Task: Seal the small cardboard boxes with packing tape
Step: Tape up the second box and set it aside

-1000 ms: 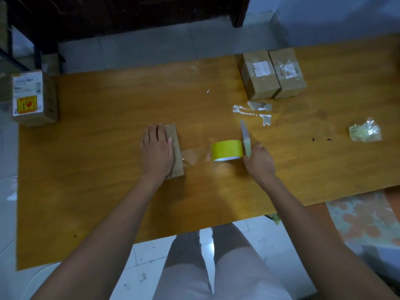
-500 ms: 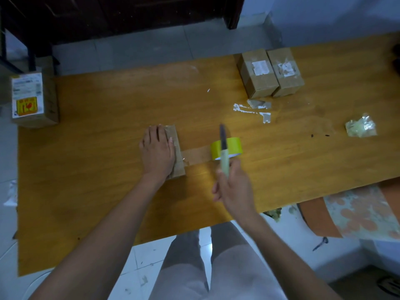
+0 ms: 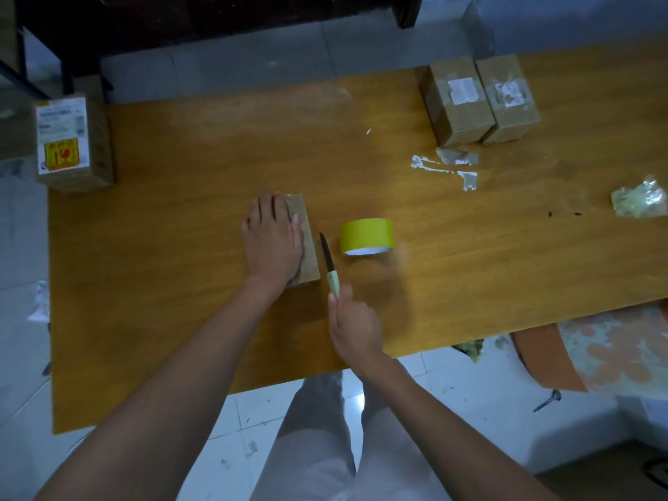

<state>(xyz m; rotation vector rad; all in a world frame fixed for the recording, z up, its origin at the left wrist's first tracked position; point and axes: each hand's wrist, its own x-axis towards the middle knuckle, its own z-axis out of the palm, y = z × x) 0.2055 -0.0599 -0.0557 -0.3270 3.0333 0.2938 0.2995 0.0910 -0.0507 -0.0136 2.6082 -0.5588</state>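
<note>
Knife and box are set almost parallel: the blade points away from the person and runs just beside the box's right edge, with the pale handle pinched in the fingers of the right hand. The box is pinned flat to the table under the left hand, whose fingers are laid out straight over its top (only the right strip and near corner of the box show past the hand). The long axis of the box runs away from the person, as the blade does. The roll of tape stands just to the right of the blade, apart from it, so the knife sits in the gap between box and roll. Whether a strip of clear tape spans that gap cannot be made out; the wood there is blurred.

The step in hand is judged to be the cutting of the tape close to the box. The right hand is the nearer one for that, and a short stroke along the box's edge would be called for. Two more boxes are seen at the far right of the table, well apart from the work.
</note>
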